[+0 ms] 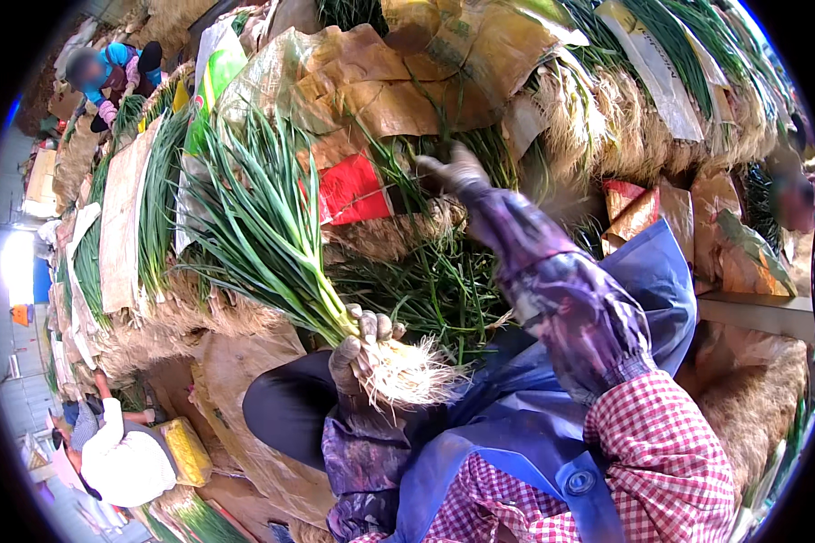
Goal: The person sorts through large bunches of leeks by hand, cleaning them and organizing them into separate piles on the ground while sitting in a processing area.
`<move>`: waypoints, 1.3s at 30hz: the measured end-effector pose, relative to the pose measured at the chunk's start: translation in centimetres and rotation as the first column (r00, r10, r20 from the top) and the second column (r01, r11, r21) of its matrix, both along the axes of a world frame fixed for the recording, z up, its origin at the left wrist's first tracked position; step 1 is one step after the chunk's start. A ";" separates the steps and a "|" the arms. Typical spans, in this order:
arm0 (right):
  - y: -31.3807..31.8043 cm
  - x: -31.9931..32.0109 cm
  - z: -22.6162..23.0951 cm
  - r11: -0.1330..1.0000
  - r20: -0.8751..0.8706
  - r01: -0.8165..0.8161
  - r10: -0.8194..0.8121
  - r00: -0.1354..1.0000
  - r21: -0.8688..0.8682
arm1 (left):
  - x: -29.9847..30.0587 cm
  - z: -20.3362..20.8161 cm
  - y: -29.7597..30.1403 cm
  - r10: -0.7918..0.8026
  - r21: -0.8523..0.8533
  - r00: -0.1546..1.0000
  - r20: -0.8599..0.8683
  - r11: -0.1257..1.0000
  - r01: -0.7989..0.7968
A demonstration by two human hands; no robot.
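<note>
Evidently, in the head view, the only one, the left hand (pixel 358 353) holds a thick bunch of long green spring onions with pale stems and stringy whitish roots (pixel 267 226) in front of the body, its fingers closed around the stems just above the roots. Gripping there probably keeps the root ends together, while the leaves fan freely up and to the left. The right hand (pixel 457 169) reaches forward over the heap, thumb and fingers wide apart with nothing clearly in them; whether it touches the leaves beside it, I cannot tell. The smooth blue apron (pixel 516 425) over the lap presumably guards the clothes against soil. Beneath the bunch lies a tangle of loose dark-green stalks (pixel 426 290), and a flat red packet (pixel 353 188) rests near the leaves. Beyond, crumpled brown sheeting (pixel 389 86) covers part of the heap, perhaps as shade. Stacked green bundles with shaggy tan roots (pixel 158 213) run along the left side, a long pale board-like strip (pixel 129 217) lying on them, maybe as cover. Farther left, a co-worker in a white top (pixel 127 457) bends beside a yellow block-shaped package (pixel 188 452), near a pale tiled floor (pixel 14 366).
</note>
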State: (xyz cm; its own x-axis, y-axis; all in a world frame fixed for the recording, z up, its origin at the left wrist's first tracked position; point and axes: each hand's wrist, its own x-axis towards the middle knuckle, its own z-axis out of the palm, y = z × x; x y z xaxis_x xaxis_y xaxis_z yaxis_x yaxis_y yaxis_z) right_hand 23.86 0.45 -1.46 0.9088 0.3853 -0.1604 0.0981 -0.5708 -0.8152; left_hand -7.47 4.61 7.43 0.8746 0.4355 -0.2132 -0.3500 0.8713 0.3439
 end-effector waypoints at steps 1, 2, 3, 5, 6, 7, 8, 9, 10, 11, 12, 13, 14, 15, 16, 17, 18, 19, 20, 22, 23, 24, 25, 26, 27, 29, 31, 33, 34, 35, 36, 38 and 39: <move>-0.2 1.3 -3.9 0.992 0.363 -0.009 -0.037 0.931 0.124 | 1.6 -0.5 -0.6 -0.055 -0.011 0.998 0.040 0.998 0.056; 3.2 -2.4 -1.4 0.971 0.392 -0.176 0.228 0.891 -0.164 | 0.4 -0.7 -0.1 -0.006 0.008 1.000 0.021 1.000 0.006; 4.7 -6.6 2.2 0.843 0.368 -0.297 0.478 0.798 -0.449 | -0.6 -0.7 0.1 0.029 0.021 0.999 0.019 0.999 -0.030; 4.5 -10.2 0.8 0.712 0.396 -0.567 0.702 0.593 -0.413 | -0.8 0.0 0.2 0.014 0.028 0.999 0.049 0.999 -0.016; 3.5 -12.4 -0.6 0.649 0.273 -0.641 0.758 0.592 -0.410 | -0.9 0.3 0.3 0.015 0.019 0.998 0.069 1.000 -0.017; 1.8 -15.0 -2.0 0.577 0.144 -0.717 0.808 0.571 -0.392 | -1.2 0.5 0.4 0.025 0.010 0.996 0.085 1.000 -0.026; -0.6 -17.6 -3.1 0.420 0.076 -0.823 0.902 0.425 -0.384 | -2.2 0.6 0.9 0.034 0.014 0.990 0.137 0.999 -0.036; -4.7 -19.1 -6.5 0.308 0.140 -0.824 0.951 0.274 -0.476 | -2.1 0.5 1.1 0.010 0.013 0.984 0.180 1.000 -0.013; -8.2 -19.7 -9.6 0.041 -0.228 -0.916 0.963 0.142 -0.398 | -1.6 0.0 1.2 -0.005 -0.015 0.979 0.202 1.000 0.008; -10.3 -20.9 -8.8 -0.063 -0.564 -0.938 0.812 0.150 -0.341 | -2.4 -0.2 1.4 0.021 -0.031 0.978 0.205 0.999 -0.014; -12.3 -22.3 -8.6 -0.201 -0.485 -0.806 0.866 0.120 -0.557 | -2.6 -0.1 1.4 0.020 -0.041 0.974 0.226 0.999 -0.011; -12.8 -22.9 -9.1 -0.233 -0.488 -0.782 0.867 0.102 -0.578 | -2.5 0.0 1.3 0.031 -0.062 0.965 0.261 0.998 -0.015; -12.4 -22.7 -8.3 -0.264 -0.484 -0.758 0.871 0.077 -0.597 | -3.0 -0.1 1.5 0.038 -0.063 0.963 0.267 0.998 -0.022; -12.0 -20.9 -6.7 -0.269 -0.474 -0.730 0.877 0.085 -0.629 | -2.5 0.0 1.4 0.016 -0.057 0.957 0.289 0.998 0.001; -11.6 -18.9 -5.0 -0.273 -0.463 -0.701 0.881 0.093 -0.659 | -2.4 0.4 1.1 0.002 -0.062 0.960 0.279 0.998 0.016; -10.4 -17.1 -2.6 -0.287 -0.445 -0.667 0.892 0.075 -0.688 | -2.8 0.3 1.4 0.005 -0.053 0.954 0.300 0.999 0.011; -9.8 -15.4 0.5 -0.303 -0.438 -0.626 0.896 0.068 -0.718 | -3.1 -0.2 1.6 0.006 -0.058 0.944 0.330 0.998 0.014; -7.4 -14.8 6.5 -0.187 -0.339 -0.561 0.923 0.180 -0.807 | -3.5 -0.6 1.6 0.008 -0.061 0.937 0.350 0.998 0.014; -7.4 -13.9 8.2 0.238 0.030 -0.695 0.954 0.298 -0.679 | -3.1 -0.3 1.4 -0.004 -0.045 0.939 0.344 0.999 0.021; -5.6 -14.6 9.6 0.456 0.144 -0.887 0.875 0.462 0.077 | -2.6 0.6 0.5 0.026 -0.090 0.971 0.239 0.996 -0.004; -4.9 -15.7 9.7 0.375 -0.052 -0.790 0.914 0.403 0.485 | -2.4 0.8 0.2 0.035 -0.104 0.980 0.197 0.995 -0.015; -4.4 -17.2 8.9 0.332 -0.005 -0.758 0.917 0.398 0.561 | -2.4 0.8 0.2 0.045 -0.115 0.984 0.174 0.993 -0.025; -4.1 -18.0 8.2 0.283 0.042 -0.722 0.917 0.396 0.631 | -2.2 0.5 0.4 -0.006 -0.072 0.990 0.143 0.997 0.017; -4.3 -17.6 9.8 0.370 -0.088 -0.839 0.926 0.367 0.399 | -3.5 0.6 0.9 -0.017 -0.020 0.996 0.085 1.000 0.019; -4.7 -16.6 10.1 0.418 -0.120 -0.899 0.907 0.404 0.131 | -4.2 0.7 1.3 -0.042 0.021 0.998 0.041 0.999 0.041; -7.7 -14.0 8.5 0.552 -0.040 -0.830 0.834 0.551 0.085 | -4.7 0.7 2.1 -0.148 -0.005 0.988 -0.043 0.989 0.148; -8.5 -12.3 6.1 0.599 0.037 -0.798 0.801 0.598 -0.064 | -6.2 1.9 2.0 -0.106 0.020 0.993 -0.057 0.994 0.107; -8.2 -10.6 3.2 0.173 -0.268 -0.735 0.856 0.441 -0.655 | -6.3 1.8 2.0 -0.086 0.014 0.996 -0.037 0.996 0.087; -9.0 -10.7 2.8 -0.072 -0.360 -0.666 0.881 0.307 -0.743 | -6.0 1.2 1.9 -0.100 0.011 0.995 -0.026 0.995 0.101; -9.9 -11.0 2.5 -0.309 -0.472 -0.544 0.862 0.187 -0.780 | -5.5 0.2 1.8 -0.113 0.001 0.994 -0.010 0.994 0.113; -10.3 -12.0 4.4 -0.116 -0.367 -0.659 0.895 0.256 -0.743 | -4.9 0.5 1.8 -0.138 0.011 0.990 -0.014 0.990 0.139; -8.7 -14.6 6.5 0.340 -0.019 -0.904 0.934 0.357 -0.259 | -5.6 2.2 1.7 -0.115 0.056 0.992 -0.049 0.992 0.117; -8.4 -15.1 8.2 0.436 -0.099 -0.898 0.897 0.430 0.053 | -4.7 0.6 1.6 -0.147 0.024 0.989 -0.015 0.989 0.147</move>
State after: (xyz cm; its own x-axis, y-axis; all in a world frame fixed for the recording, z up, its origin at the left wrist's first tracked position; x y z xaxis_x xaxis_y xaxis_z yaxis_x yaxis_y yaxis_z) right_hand 8.73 -7.96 6.70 0.0300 0.9729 -0.2295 0.4812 -0.2153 -0.8498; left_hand -12.21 6.25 8.05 0.9268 0.3075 -0.2155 -0.2140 0.9042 0.3696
